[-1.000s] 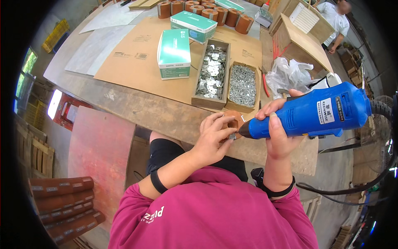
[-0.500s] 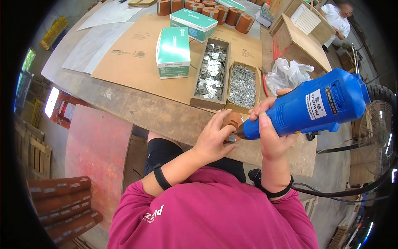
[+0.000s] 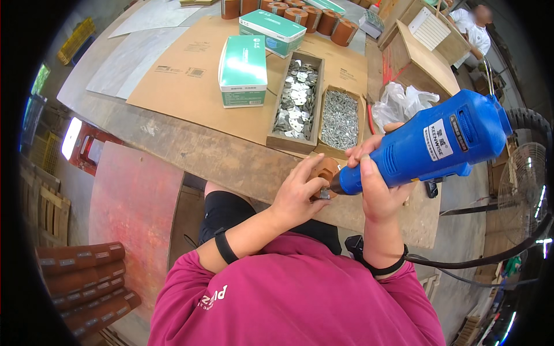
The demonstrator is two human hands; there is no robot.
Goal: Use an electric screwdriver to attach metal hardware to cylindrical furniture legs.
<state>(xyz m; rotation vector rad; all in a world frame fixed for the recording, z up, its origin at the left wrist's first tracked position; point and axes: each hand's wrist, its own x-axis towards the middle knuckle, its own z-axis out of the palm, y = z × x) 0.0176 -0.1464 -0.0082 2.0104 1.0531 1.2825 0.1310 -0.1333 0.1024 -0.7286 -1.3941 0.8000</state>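
Note:
My right hand [image 3: 378, 176] is wrapped round a blue electric screwdriver [image 3: 424, 144], which slants down to the left. The dark tip of the screwdriver meets a small silver metal plate [image 3: 325, 195] on a reddish-brown rounded piece [image 3: 328, 168] near the bench's front edge. My left hand [image 3: 297, 190] grips this brown piece, with its fingers over the top and the thumb beside the plate. Its underside and any screw at the tip are hidden. Just beyond stand a wooden box of silver metal plates [image 3: 315, 86] and a box of screws [image 3: 359, 124].
Two green-and-white cartons [image 3: 242, 63] stand on a flat cardboard sheet [image 3: 179, 75]. Several brown cylinders [image 3: 344, 33] line the far side. A clear plastic bag [image 3: 401, 104] lies right of the screws. A fan [image 3: 528, 179] and a cable are at right. Another person [image 3: 470, 34] is at far right.
The rear of the screwdriver has dipped slightly down and left, its tip still at the plate. My left hand keeps its grip on the brown piece.

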